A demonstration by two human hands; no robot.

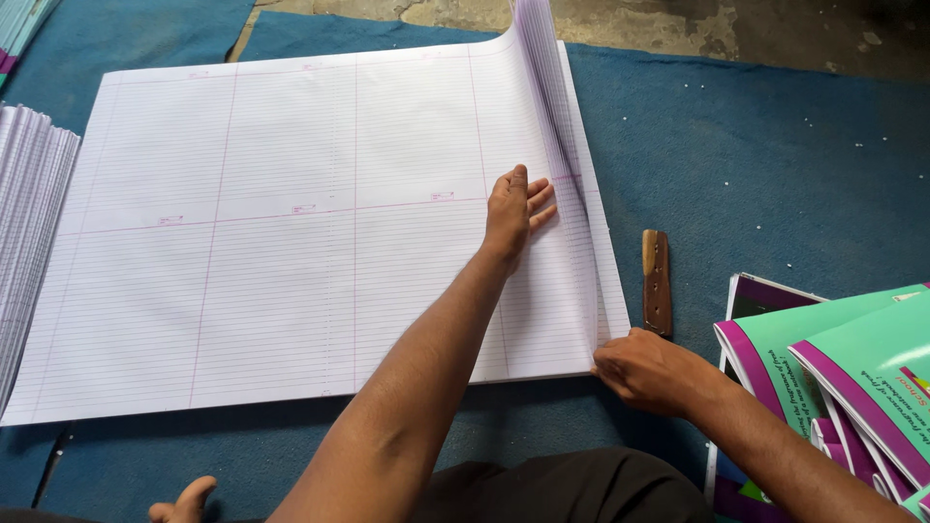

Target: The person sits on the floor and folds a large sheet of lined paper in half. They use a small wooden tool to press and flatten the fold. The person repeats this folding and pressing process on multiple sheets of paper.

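A large stack of white ruled sheets (291,242) with pink margin lines lies flat on a blue mat. Several sheets along its right edge (552,116) are lifted and curl upward. My left hand (511,208) lies flat on the stack, its fingers spread and reaching under the raised sheets. My right hand (649,370) pinches the near right corner of those lifted sheets, at the stack's front edge.
A wooden-handled tool (656,281) lies on the blue mat (756,174) just right of the stack. Teal and purple booklet covers (852,378) are piled at the right. Another paper stack (29,223) lies at the left edge. My toes (184,499) show at the bottom.
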